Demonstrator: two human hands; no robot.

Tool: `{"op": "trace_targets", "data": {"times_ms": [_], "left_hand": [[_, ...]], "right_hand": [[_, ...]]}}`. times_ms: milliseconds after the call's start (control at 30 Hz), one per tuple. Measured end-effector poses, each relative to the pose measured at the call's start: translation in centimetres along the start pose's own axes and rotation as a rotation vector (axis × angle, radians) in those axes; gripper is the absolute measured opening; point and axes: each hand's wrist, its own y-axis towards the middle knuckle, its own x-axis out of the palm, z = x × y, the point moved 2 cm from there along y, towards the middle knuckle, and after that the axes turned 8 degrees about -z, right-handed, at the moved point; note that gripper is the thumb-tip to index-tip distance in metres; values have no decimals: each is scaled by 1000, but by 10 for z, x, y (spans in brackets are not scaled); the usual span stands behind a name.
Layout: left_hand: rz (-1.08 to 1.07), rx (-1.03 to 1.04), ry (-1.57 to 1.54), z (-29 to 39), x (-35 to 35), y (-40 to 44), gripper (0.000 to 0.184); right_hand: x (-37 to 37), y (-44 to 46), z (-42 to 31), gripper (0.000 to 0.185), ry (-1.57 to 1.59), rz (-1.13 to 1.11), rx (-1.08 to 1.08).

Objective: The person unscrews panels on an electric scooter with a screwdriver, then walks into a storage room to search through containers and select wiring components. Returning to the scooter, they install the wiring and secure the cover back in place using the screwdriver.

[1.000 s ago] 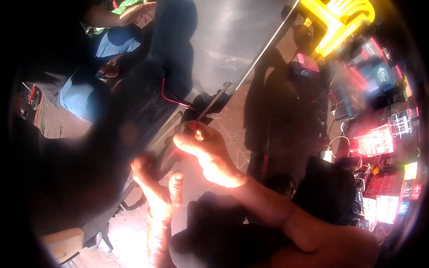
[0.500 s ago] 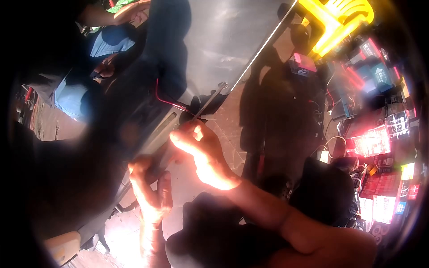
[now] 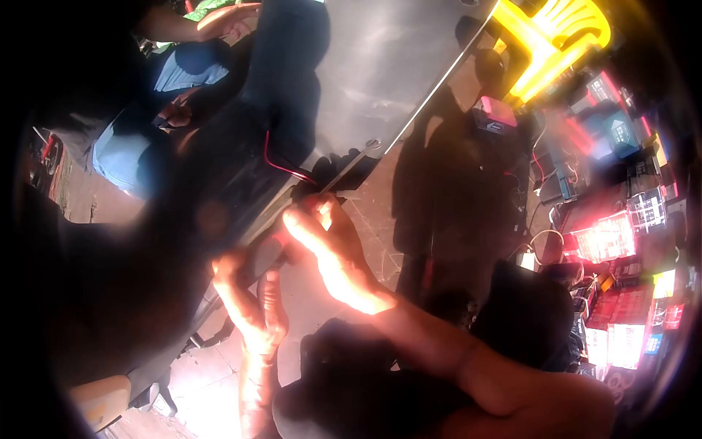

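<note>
My right hand [image 3: 336, 256] is closed around the lower end of a metal wrench [image 3: 352, 165]; its ringed end points up and to the right. Strong sunlight bleaches the back of that hand. Lower and to the left, my left hand [image 3: 252, 311] has its fingers and thumb around a dark grey part [image 3: 265, 254], whose kind I cannot make out. This part lies along the edge of a large dark body [image 3: 146, 271], mostly lost in shadow. A red wire [image 3: 281, 167] runs out of the dark body to just above my right hand.
A yellow plastic chair [image 3: 552, 40] stands at the upper right. Many boxes [image 3: 607, 234] are stacked along the right side, with a pink-topped box [image 3: 496, 115] nearer. At the upper left is another person in blue jeans [image 3: 191, 66]. A thin bright rod [image 3: 446, 73] slants across the top.
The view has shifted slightly, so the wrench, wire and other person appear a little further right. My left thumb sits a bit lower, by the grey part. My right hand keeps hold of the wrench.
</note>
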Motion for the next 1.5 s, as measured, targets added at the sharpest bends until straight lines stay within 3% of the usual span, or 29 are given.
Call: {"op": "trace_targets", "data": {"times_ms": [133, 233, 267, 367, 400, 467, 533, 567, 700, 733, 833, 867, 900, 1033, 1067, 1167, 1233, 1300, 1367, 1433, 1500], "left_hand": [[-244, -673, -327, -4, -14, -6, 44], [-182, -409, -216, 1, -8, -5, 48], [-14, -109, -164, 7, 2, -2, 51], [20, 20, -53, 12, 3, -6, 52], [-16, 79, 42, 16, 0, 2, 43], [7, -122, -95, 5, -4, 8, 44], [21, -333, -322, 7, -2, 16, 39], [-80, -438, -296, 8, -10, 15, 49], [6, -51, -289, 21, 0, 11, 59], [105, -63, -328, 25, 6, 14, 53], [-21, -232, -150, 10, -12, 15, 45], [-19, -341, -202, 7, -13, 17, 39], [37, -390, -312, 10, -7, 21, 52], [-34, -148, -315, 6, -9, 12, 47], [-39, -177, -474, 18, -7, 15, 52], [54, -205, -345, 14, -5, 8, 49], [23, -338, -317, 7, -10, 8, 49], [-70, -403, -336, 7, -17, 17, 50], [22, -133, -285, 30, -11, 22, 54], [44, -61, -336, 28, -10, 23, 57], [55, -280, -357, 30, -12, 19, 60]], "right_hand": [[8, -2, 3, 37, 298, -114, -19], [8, -2, 2, 37, 237, -52, 3], [6, -2, 2, 39, 138, -3, 6], [8, 1, 1, 48, -1, 58, 29], [9, 3, 1, 50, -14, 28, 13], [10, 5, -2, 54, -45, -25, -22], [11, 2, -3, 51, 263, -131, 25], [11, 0, -4, 50, 420, -182, 44], [8, -2, -1, 43, 95, -95, 19], [8, 1, 3, 43, 106, -82, 67], [25, 1, 5, 45, 196, 38, -43], [22, -2, 4, 48, 272, -71, -40], [17, -3, 6, 50, 272, -74, -11], [10, -1, 7, 54, 136, -35, 43], [12, 1, 6, 54, 129, 7, 79], [22, 0, -5, 56, 306, -32, 53], [25, 0, -11, 57, 399, -101, 18], [16, 5, -6, 56, 214, -54, 103], [12, 11, 0, 55, 105, -42, 218], [19, 1, -5, 55, 216, 0, 144], [27, -4, -10, 54, 405, 4, 32]]}}
